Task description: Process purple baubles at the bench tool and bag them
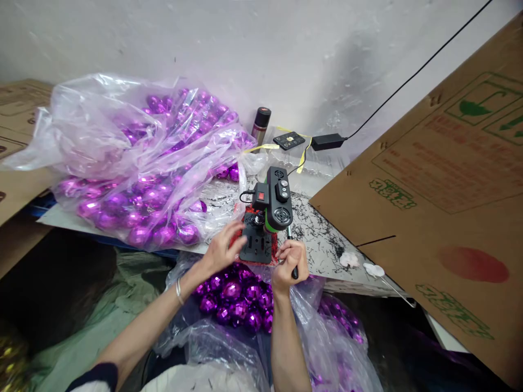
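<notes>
Your right hand [291,264] is clamped around the lever [289,232] on the right side of the black-and-green machine [279,198], the end of its dark grip poking out below your fist. Your left hand [224,247] is slightly blurred, thumb and fingers apart, just left of the machine's black base plate [255,249]; you cannot tell from here whether the fingertips touch it. The machine stands upright near the middle of your bench [321,264], its plate over a red mat [274,253], with a small switch box [260,196] on its left.

Nearest you, below the bench edge, shiny purple balls [239,305] lie in clear plastic. To your left on the bench, a large clear bag [93,144] holds more of them. On the far side you have a flask [261,122], a flat black device [289,140] and a black adapter [328,142]. Dark scraps [316,226] litter the surface right of the machine, before two white wads [348,259] and a big carton [429,218].
</notes>
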Action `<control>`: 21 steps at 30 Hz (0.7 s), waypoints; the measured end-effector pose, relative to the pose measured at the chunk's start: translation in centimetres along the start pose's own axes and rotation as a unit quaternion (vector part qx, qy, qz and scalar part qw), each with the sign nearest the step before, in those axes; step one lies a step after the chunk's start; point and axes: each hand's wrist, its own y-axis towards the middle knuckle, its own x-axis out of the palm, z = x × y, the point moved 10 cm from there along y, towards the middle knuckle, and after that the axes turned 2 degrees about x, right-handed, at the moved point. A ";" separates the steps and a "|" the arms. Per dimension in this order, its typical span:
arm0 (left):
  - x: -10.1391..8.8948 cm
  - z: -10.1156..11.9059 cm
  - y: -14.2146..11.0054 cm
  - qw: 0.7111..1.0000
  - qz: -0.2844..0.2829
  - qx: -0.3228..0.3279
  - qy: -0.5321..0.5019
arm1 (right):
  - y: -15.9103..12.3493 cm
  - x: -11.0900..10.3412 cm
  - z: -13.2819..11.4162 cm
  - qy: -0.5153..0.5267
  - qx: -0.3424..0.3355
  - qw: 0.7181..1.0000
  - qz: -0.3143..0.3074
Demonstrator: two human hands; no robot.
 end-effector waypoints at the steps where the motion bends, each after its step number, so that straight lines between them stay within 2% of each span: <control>1: -1.0 -1.5 2.9 0.999 0.026 -0.035 0.010 | -0.1 0.0 0.1 0.006 -0.001 1.000 0.003; 3: -2.7 -4.8 8.8 0.991 0.069 -0.110 0.043 | -0.1 0.0 0.0 0.016 -0.007 1.000 0.001; 5: -3.2 -7.7 13.9 0.977 0.076 -0.188 0.070 | -0.1 0.0 -0.1 0.017 -0.011 1.000 -0.003; 8: -3.0 -10.5 18.4 0.951 0.057 -0.282 0.112 | -0.1 -0.1 -0.1 0.009 -0.005 1.000 -0.007; 10: -2.4 -11.4 19.6 0.940 0.034 -0.313 0.133 | -0.3 -0.1 -0.1 0.001 -0.006 1.000 -0.010; 13: -1.5 -11.8 19.9 0.931 0.005 -0.332 0.151 | -0.4 0.0 -0.2 -0.007 -0.016 1.000 -0.012; 21: -1.1 -11.5 19.7 0.932 0.027 -0.349 0.092 | -0.2 0.3 -0.5 -0.008 -0.017 1.000 -0.008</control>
